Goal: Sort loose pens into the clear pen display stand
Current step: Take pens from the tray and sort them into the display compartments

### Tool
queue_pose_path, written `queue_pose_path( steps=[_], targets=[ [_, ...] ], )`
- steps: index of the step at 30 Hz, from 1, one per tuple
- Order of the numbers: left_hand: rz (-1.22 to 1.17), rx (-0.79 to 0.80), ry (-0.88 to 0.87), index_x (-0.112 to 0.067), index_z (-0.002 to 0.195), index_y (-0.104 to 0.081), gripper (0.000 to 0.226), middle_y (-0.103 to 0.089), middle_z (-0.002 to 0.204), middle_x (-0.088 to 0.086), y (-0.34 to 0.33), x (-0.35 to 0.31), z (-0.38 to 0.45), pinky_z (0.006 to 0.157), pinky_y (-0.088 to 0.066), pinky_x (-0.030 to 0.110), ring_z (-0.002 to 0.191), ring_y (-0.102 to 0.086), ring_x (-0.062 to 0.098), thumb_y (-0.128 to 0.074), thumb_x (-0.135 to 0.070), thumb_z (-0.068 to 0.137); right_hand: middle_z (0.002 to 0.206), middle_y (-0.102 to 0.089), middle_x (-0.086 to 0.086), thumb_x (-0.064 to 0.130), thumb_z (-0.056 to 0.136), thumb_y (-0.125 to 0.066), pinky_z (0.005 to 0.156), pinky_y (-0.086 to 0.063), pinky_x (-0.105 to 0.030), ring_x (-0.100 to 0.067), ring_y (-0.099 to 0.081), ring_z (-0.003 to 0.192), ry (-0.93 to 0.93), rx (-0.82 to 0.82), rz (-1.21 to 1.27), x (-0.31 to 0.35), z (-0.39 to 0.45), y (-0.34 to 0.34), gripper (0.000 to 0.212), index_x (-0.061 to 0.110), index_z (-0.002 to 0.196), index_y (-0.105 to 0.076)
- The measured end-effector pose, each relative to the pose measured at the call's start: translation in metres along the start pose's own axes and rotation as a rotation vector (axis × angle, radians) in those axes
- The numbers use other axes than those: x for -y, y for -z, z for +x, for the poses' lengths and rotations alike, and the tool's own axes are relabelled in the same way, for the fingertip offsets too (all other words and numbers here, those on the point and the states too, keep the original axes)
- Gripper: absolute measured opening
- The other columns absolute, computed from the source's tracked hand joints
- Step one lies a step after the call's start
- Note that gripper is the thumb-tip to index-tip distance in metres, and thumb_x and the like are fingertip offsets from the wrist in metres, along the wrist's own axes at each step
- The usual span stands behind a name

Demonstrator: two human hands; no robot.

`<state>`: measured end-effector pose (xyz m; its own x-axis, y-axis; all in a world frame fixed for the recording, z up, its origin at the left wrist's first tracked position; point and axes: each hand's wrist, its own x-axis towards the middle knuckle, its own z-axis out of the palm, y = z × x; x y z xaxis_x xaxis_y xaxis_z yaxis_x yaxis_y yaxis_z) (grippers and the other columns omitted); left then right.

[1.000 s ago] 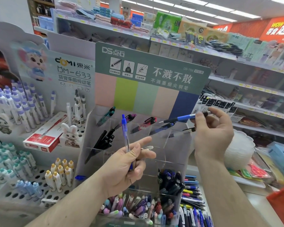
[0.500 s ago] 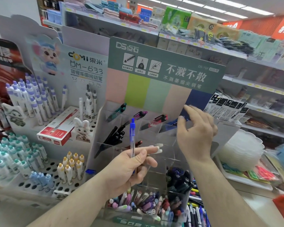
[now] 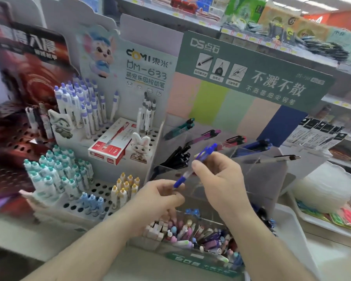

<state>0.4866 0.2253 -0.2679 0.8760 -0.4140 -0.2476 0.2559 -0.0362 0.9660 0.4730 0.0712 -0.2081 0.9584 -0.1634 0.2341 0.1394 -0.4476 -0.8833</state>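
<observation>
The blue pen (image 3: 193,169) had a dark blue grip at its lower end, a clear middle barrel and a blue clip and push button at its upper end. Its long axis was tilted, running from about 7 o'clock at the lower end to about 1 o'clock at the button end. It was held in the air in front of the clear pen display stand (image 3: 259,175), not yet inside any compartment. The left hand (image 3: 158,199) pinched the dark blue lower end with curled fingertips, and the right hand (image 3: 217,179) gripped the clear middle part between thumb and fingers, so both hands were closed around the same pen. Behind the hands, the upper row of the stand held a teal pen (image 3: 180,126), a purple pen (image 3: 207,135), a red pen (image 3: 234,139) and blue pens (image 3: 257,145), each in its own compartment and leaning toward 2 o'clock. A bunch of black pens (image 3: 178,157) lay in a compartment at 10 o'clock from the held pen. At 3 o'clock a grey pen (image 3: 278,159) lay almost level on the edge of the stand. Below the hands, at 6 o'clock, the front compartment was filled with mixed pastel pens (image 3: 190,234). At 9 o'clock a white perforated rack (image 3: 101,191) carried white pens with purple, teal and yellow caps, and a red and white box (image 3: 109,147) lay on it.
</observation>
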Motion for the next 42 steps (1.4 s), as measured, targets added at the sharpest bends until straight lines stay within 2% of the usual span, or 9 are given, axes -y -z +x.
queue_pose_path(
  steps=[5, 9, 13, 18, 24, 28, 32, 35, 42],
  targets=[
    [-0.175, -0.237, -0.015, -0.019, 0.114, -0.064, 0.023, -0.072, 0.093, 0.012, 0.048, 0.006, -0.011, 0.050, -0.048, 0.023, 0.060, -0.061, 0.014, -0.061, -0.007, 0.094, 0.077, -0.066, 0.007, 0.014, 0.088, -0.072, 0.070, -0.049, -0.027, -0.008, -0.058, 0.072, 0.108, 0.082, -0.263, -0.021, 0.000, -0.033, 0.008, 0.019, 0.081, -0.072],
    [-0.298, -0.269, -0.046, -0.012, 0.112, -0.065, 0.020, -0.068, 0.083, 0.011, 0.060, 0.008, -0.016, 0.043, -0.043, 0.022, 0.058, -0.056, 0.016, -0.054, -0.006, 0.097, 0.088, -0.063, 0.008, 0.024, 0.091, -0.064, 0.083, -0.045, -0.034, -0.014, -0.056, 0.085, 0.261, 0.254, -0.706, -0.040, 0.000, -0.068, 0.011, 0.023, 0.095, -0.074],
    [-0.321, -0.248, -0.057, -0.011, 0.109, -0.066, 0.019, -0.067, 0.079, 0.009, 0.066, 0.007, -0.019, 0.041, -0.042, 0.022, 0.056, -0.055, 0.017, -0.053, -0.005, 0.098, 0.098, -0.060, 0.002, 0.022, 0.094, -0.055, 0.104, -0.033, -0.041, -0.024, -0.056, 0.101, 0.148, 0.437, -1.084, -0.047, -0.001, -0.094, 0.017, 0.024, 0.102, -0.070],
    [-0.274, -0.184, -0.037, -0.011, 0.109, -0.065, 0.019, -0.072, 0.081, 0.007, 0.069, 0.009, -0.019, 0.040, -0.043, 0.021, 0.056, -0.057, 0.016, -0.053, -0.004, 0.097, 0.118, -0.060, -0.007, 0.023, 0.096, -0.049, 0.104, -0.028, -0.047, -0.030, -0.050, 0.115, 0.019, 0.549, -1.238, -0.042, -0.003, -0.110, 0.025, 0.018, 0.117, -0.063],
    [-0.186, -0.193, -0.023, -0.015, 0.107, -0.066, 0.018, -0.075, 0.090, 0.005, 0.064, 0.014, -0.020, 0.043, -0.044, 0.023, 0.059, -0.062, 0.014, -0.056, -0.005, 0.095, 0.124, -0.056, -0.009, 0.031, 0.097, -0.048, 0.104, -0.026, -0.048, -0.031, -0.043, 0.121, -0.027, 0.600, -1.266, -0.035, -0.002, -0.108, 0.031, 0.017, 0.123, -0.060],
    [-0.159, -0.236, -0.039, -0.016, 0.106, -0.067, 0.019, -0.075, 0.090, 0.004, 0.051, 0.013, -0.021, 0.042, -0.042, 0.023, 0.059, -0.062, 0.014, -0.057, -0.005, 0.094, 0.121, -0.056, -0.006, 0.031, 0.092, -0.052, 0.100, -0.030, -0.045, -0.029, -0.044, 0.120, 0.073, 0.440, -1.166, -0.034, -0.006, -0.091, 0.031, 0.019, 0.119, -0.061],
    [-0.145, -0.242, -0.045, -0.012, 0.103, -0.066, 0.016, -0.074, 0.082, 0.002, 0.019, 0.012, -0.020, 0.043, -0.039, 0.024, 0.056, -0.060, 0.013, -0.056, -0.003, 0.094, 0.090, -0.068, 0.002, 0.023, 0.078, -0.053, 0.080, -0.036, -0.038, -0.026, -0.058, 0.093, 0.260, 0.068, -0.853, -0.050, -0.022, -0.059, 0.028, 0.018, 0.096, -0.075],
    [-0.112, -0.182, -0.045, -0.009, 0.102, -0.065, 0.015, -0.073, 0.076, 0.002, -0.016, 0.015, -0.018, 0.041, -0.038, 0.023, 0.054, -0.058, 0.015, -0.056, -0.001, 0.093, 0.082, -0.069, 0.006, 0.024, 0.078, -0.053, 0.075, -0.038, -0.034, -0.019, -0.059, 0.082, 0.328, -0.169, -0.647, -0.063, -0.040, -0.024, 0.026, 0.019, 0.089, -0.076],
    [-0.060, -0.058, -0.033, -0.007, 0.099, -0.066, 0.015, -0.071, 0.075, 0.008, -0.108, 0.024, -0.007, 0.040, -0.038, 0.024, 0.054, -0.056, 0.021, -0.055, 0.001, 0.092, 0.079, -0.069, 0.008, 0.023, 0.081, -0.053, 0.074, -0.049, -0.039, -0.013, -0.058, 0.079, 0.213, -0.219, -0.517, -0.097, -0.079, 0.054, 0.022, 0.019, 0.083, -0.075]
  ],
)
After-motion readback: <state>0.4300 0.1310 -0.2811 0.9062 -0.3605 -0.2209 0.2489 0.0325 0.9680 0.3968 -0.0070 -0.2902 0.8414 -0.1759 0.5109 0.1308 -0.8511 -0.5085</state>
